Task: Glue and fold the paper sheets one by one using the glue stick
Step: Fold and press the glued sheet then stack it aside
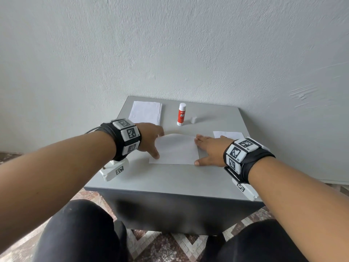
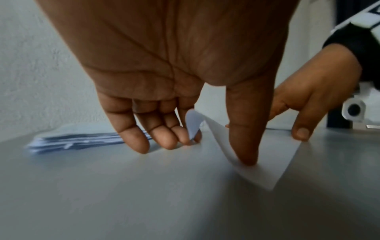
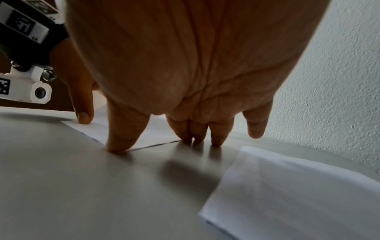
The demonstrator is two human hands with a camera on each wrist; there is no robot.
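Observation:
A white paper sheet (image 1: 175, 151) lies mid-table, folded over toward me, its far fold still bulging up. My left hand (image 1: 157, 145) is at its left side: the thumb (image 2: 246, 159) presses the near left corner flat while the fingers (image 2: 164, 141) touch the table by the raised fold (image 2: 193, 123). My right hand (image 1: 200, 150) lies flat along the sheet's right edge, with its thumb (image 3: 118, 146) on the near right corner. Neither hand grips anything. The red and white glue stick (image 1: 181, 114) stands uncapped behind the sheet, with its cap (image 1: 194, 119) beside it.
A stack of white sheets (image 1: 145, 112) sits at the back left of the grey table (image 1: 170, 178). A folded sheet (image 1: 228, 134) lies at the right, just behind my right wrist. A wall closes off the far side, and my knees are below the front edge.

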